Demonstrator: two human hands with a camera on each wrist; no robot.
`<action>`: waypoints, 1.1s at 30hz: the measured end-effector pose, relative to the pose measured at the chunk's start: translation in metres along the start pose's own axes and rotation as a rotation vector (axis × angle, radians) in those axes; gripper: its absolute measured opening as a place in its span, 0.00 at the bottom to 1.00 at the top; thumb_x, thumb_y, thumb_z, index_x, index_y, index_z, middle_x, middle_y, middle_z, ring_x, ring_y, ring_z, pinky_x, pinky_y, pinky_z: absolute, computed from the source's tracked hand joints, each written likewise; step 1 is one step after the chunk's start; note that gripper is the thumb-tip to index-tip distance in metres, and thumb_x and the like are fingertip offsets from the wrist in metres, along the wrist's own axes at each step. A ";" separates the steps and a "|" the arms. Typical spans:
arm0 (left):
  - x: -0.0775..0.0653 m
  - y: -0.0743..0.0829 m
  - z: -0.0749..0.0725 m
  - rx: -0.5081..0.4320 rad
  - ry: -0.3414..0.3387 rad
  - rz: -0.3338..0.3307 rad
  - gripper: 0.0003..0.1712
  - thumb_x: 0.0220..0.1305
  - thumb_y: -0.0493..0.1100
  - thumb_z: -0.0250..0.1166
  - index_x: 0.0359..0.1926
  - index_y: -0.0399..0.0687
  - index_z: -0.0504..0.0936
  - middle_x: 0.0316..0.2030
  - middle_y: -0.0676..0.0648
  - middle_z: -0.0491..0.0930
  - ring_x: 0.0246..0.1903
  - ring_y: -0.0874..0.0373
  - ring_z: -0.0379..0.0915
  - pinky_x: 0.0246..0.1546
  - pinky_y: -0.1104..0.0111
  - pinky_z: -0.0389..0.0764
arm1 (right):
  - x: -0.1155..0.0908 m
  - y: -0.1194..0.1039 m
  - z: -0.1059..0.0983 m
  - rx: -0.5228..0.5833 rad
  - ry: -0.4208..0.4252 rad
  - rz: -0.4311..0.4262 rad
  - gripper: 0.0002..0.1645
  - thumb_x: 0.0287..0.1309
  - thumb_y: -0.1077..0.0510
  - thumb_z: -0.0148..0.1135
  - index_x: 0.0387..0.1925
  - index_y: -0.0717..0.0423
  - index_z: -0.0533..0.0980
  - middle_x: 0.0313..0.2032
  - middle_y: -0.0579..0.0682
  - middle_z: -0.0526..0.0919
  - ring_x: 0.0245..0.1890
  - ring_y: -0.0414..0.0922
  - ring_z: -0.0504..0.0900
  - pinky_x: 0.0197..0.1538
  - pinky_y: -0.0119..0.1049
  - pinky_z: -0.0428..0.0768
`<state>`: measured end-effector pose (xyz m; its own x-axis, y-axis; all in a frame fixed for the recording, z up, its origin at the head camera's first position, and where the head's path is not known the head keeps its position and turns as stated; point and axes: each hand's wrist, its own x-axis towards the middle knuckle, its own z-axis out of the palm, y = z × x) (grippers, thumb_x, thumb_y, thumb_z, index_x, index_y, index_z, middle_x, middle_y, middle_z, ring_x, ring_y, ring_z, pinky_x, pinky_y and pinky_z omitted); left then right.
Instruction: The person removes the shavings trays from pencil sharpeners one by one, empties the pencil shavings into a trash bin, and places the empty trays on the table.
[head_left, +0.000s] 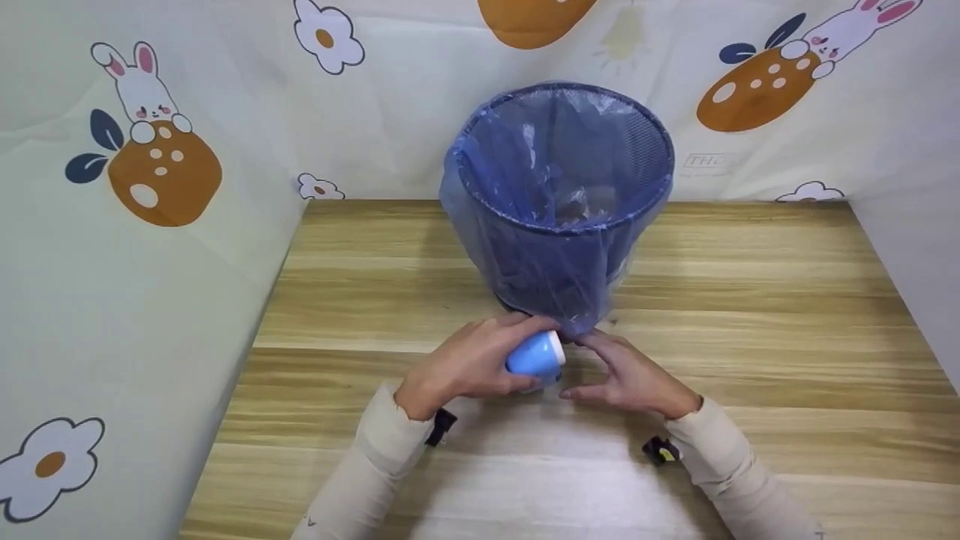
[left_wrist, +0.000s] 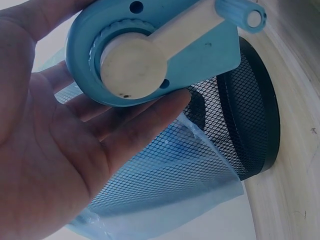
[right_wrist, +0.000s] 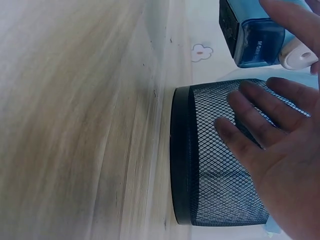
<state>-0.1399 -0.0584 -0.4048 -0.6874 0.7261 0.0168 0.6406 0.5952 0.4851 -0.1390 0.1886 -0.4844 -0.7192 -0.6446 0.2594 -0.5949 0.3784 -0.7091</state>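
Observation:
A blue hand-crank pencil sharpener (head_left: 534, 356) is in my left hand (head_left: 480, 360), with the thumb on the near side and fingers on the far side. In the left wrist view, its white crank (left_wrist: 134, 65) with a blue knob faces the camera. The right wrist view shows the sharpener's dark see-through shavings drawer (right_wrist: 260, 44). My right hand (head_left: 630, 379) is spread beside the sharpener, fingers loosely extended toward the foot of the bin and the thumb apart from them. Right behind both hands stands a black mesh waste bin (right_wrist: 225, 185), upright.
A thin blue plastic bag (head_left: 555, 262) lines the bin and hangs over its rim. The wooden tabletop (head_left: 360, 300) meets a patterned cloth backdrop (head_left: 390, 112) behind the bin and at both sides. Black straps show at the wrists.

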 end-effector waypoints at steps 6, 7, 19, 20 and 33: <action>0.001 0.001 0.000 0.007 0.005 0.014 0.39 0.50 0.53 0.70 0.63 0.60 0.66 0.53 0.49 0.75 0.45 0.55 0.75 0.44 0.61 0.79 | 0.000 -0.002 0.001 0.016 -0.013 0.019 0.46 0.45 0.44 0.71 0.65 0.51 0.63 0.61 0.48 0.71 0.61 0.46 0.70 0.63 0.42 0.67; 0.001 0.001 0.000 0.008 0.006 0.016 0.39 0.50 0.53 0.70 0.63 0.60 0.66 0.53 0.49 0.75 0.45 0.55 0.75 0.44 0.61 0.79 | 0.000 -0.002 0.001 0.018 -0.014 0.021 0.46 0.45 0.45 0.71 0.65 0.51 0.63 0.61 0.48 0.71 0.61 0.46 0.69 0.64 0.42 0.66; 0.002 0.003 -0.001 0.027 0.011 0.051 0.38 0.50 0.52 0.70 0.63 0.59 0.66 0.53 0.50 0.75 0.44 0.57 0.75 0.42 0.64 0.79 | 0.002 -0.004 0.004 0.095 -0.027 0.019 0.43 0.46 0.53 0.72 0.64 0.51 0.65 0.58 0.45 0.74 0.55 0.44 0.75 0.59 0.41 0.73; 0.002 0.003 -0.001 0.026 0.009 0.051 0.38 0.50 0.52 0.70 0.63 0.59 0.66 0.53 0.50 0.75 0.44 0.57 0.75 0.42 0.64 0.79 | 0.002 -0.004 0.004 0.099 -0.025 0.021 0.42 0.46 0.53 0.72 0.63 0.51 0.65 0.57 0.45 0.74 0.54 0.44 0.75 0.58 0.41 0.73; 0.004 0.004 -0.001 0.005 -0.016 0.072 0.39 0.50 0.53 0.70 0.64 0.62 0.66 0.53 0.51 0.75 0.45 0.59 0.74 0.43 0.65 0.78 | 0.003 -0.015 0.000 0.074 -0.008 0.056 0.37 0.46 0.54 0.72 0.59 0.54 0.70 0.53 0.46 0.78 0.52 0.44 0.77 0.55 0.40 0.75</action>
<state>-0.1405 -0.0531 -0.4020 -0.6340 0.7725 0.0371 0.6899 0.5432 0.4785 -0.1321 0.1804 -0.4728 -0.7475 -0.6294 0.2124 -0.5254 0.3647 -0.7687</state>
